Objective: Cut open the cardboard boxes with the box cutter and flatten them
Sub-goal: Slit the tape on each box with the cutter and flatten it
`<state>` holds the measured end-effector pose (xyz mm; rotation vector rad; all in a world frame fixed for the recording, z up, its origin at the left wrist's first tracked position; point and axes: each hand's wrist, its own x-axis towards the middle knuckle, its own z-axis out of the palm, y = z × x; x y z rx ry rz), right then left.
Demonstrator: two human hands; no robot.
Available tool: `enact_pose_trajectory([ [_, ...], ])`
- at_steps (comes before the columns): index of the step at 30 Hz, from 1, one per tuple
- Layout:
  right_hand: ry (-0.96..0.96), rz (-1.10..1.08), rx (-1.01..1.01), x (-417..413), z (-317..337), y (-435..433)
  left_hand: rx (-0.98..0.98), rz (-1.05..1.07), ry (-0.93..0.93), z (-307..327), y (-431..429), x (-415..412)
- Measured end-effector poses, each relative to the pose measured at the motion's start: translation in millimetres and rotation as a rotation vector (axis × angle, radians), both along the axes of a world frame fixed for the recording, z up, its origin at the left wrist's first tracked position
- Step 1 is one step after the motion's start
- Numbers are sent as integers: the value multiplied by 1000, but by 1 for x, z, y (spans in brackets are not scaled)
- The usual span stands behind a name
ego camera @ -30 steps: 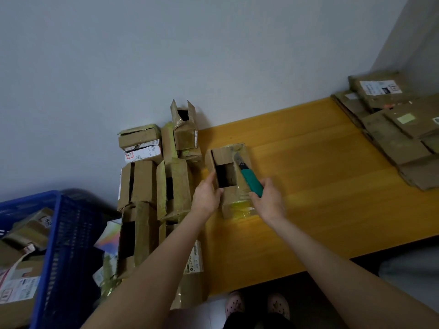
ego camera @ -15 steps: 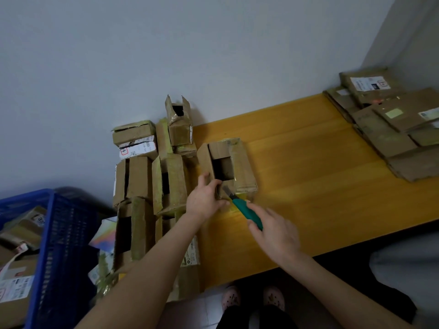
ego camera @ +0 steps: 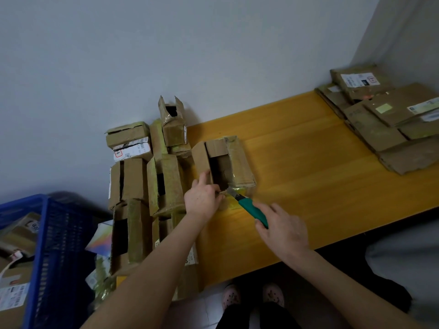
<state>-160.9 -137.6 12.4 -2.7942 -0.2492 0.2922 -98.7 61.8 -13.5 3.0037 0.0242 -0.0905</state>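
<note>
A small cardboard box [ego camera: 238, 160] wrapped in yellowish tape lies on the yellow wooden table [ego camera: 308, 162], its open side facing up. My left hand [ego camera: 203, 198] grips the box's near left corner. My right hand [ego camera: 282, 230] is shut on the green handle of a box cutter [ego camera: 249, 207], whose blade tip touches the box's near end, close to my left fingers.
Several opened cardboard boxes [ego camera: 147, 181] are stacked at the table's left end against the wall. A pile of flattened cardboard [ego camera: 389, 124] lies at the far right. A blue plastic crate [ego camera: 54, 252] with parcels stands at the lower left. My feet in slippers [ego camera: 251, 295] show below the table edge.
A second ago the cutter lay along the top of the box. My right hand has pulled back toward me, and the blade now meets the box's near end. The left hand stayed on the box.
</note>
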Motion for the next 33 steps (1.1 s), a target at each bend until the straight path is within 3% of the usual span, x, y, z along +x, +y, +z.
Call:
enact_pose_trajectory([
  [6,22,-3,28,4,3,-7,-4,-66,-59,-1,-1,0],
  [18,20,-23,45,0,-1,-3,-349,-8,-149,-17,-1,-8],
  [33,46,7,-45,6,14,-3,-334,22,-143,-19,0,-8],
])
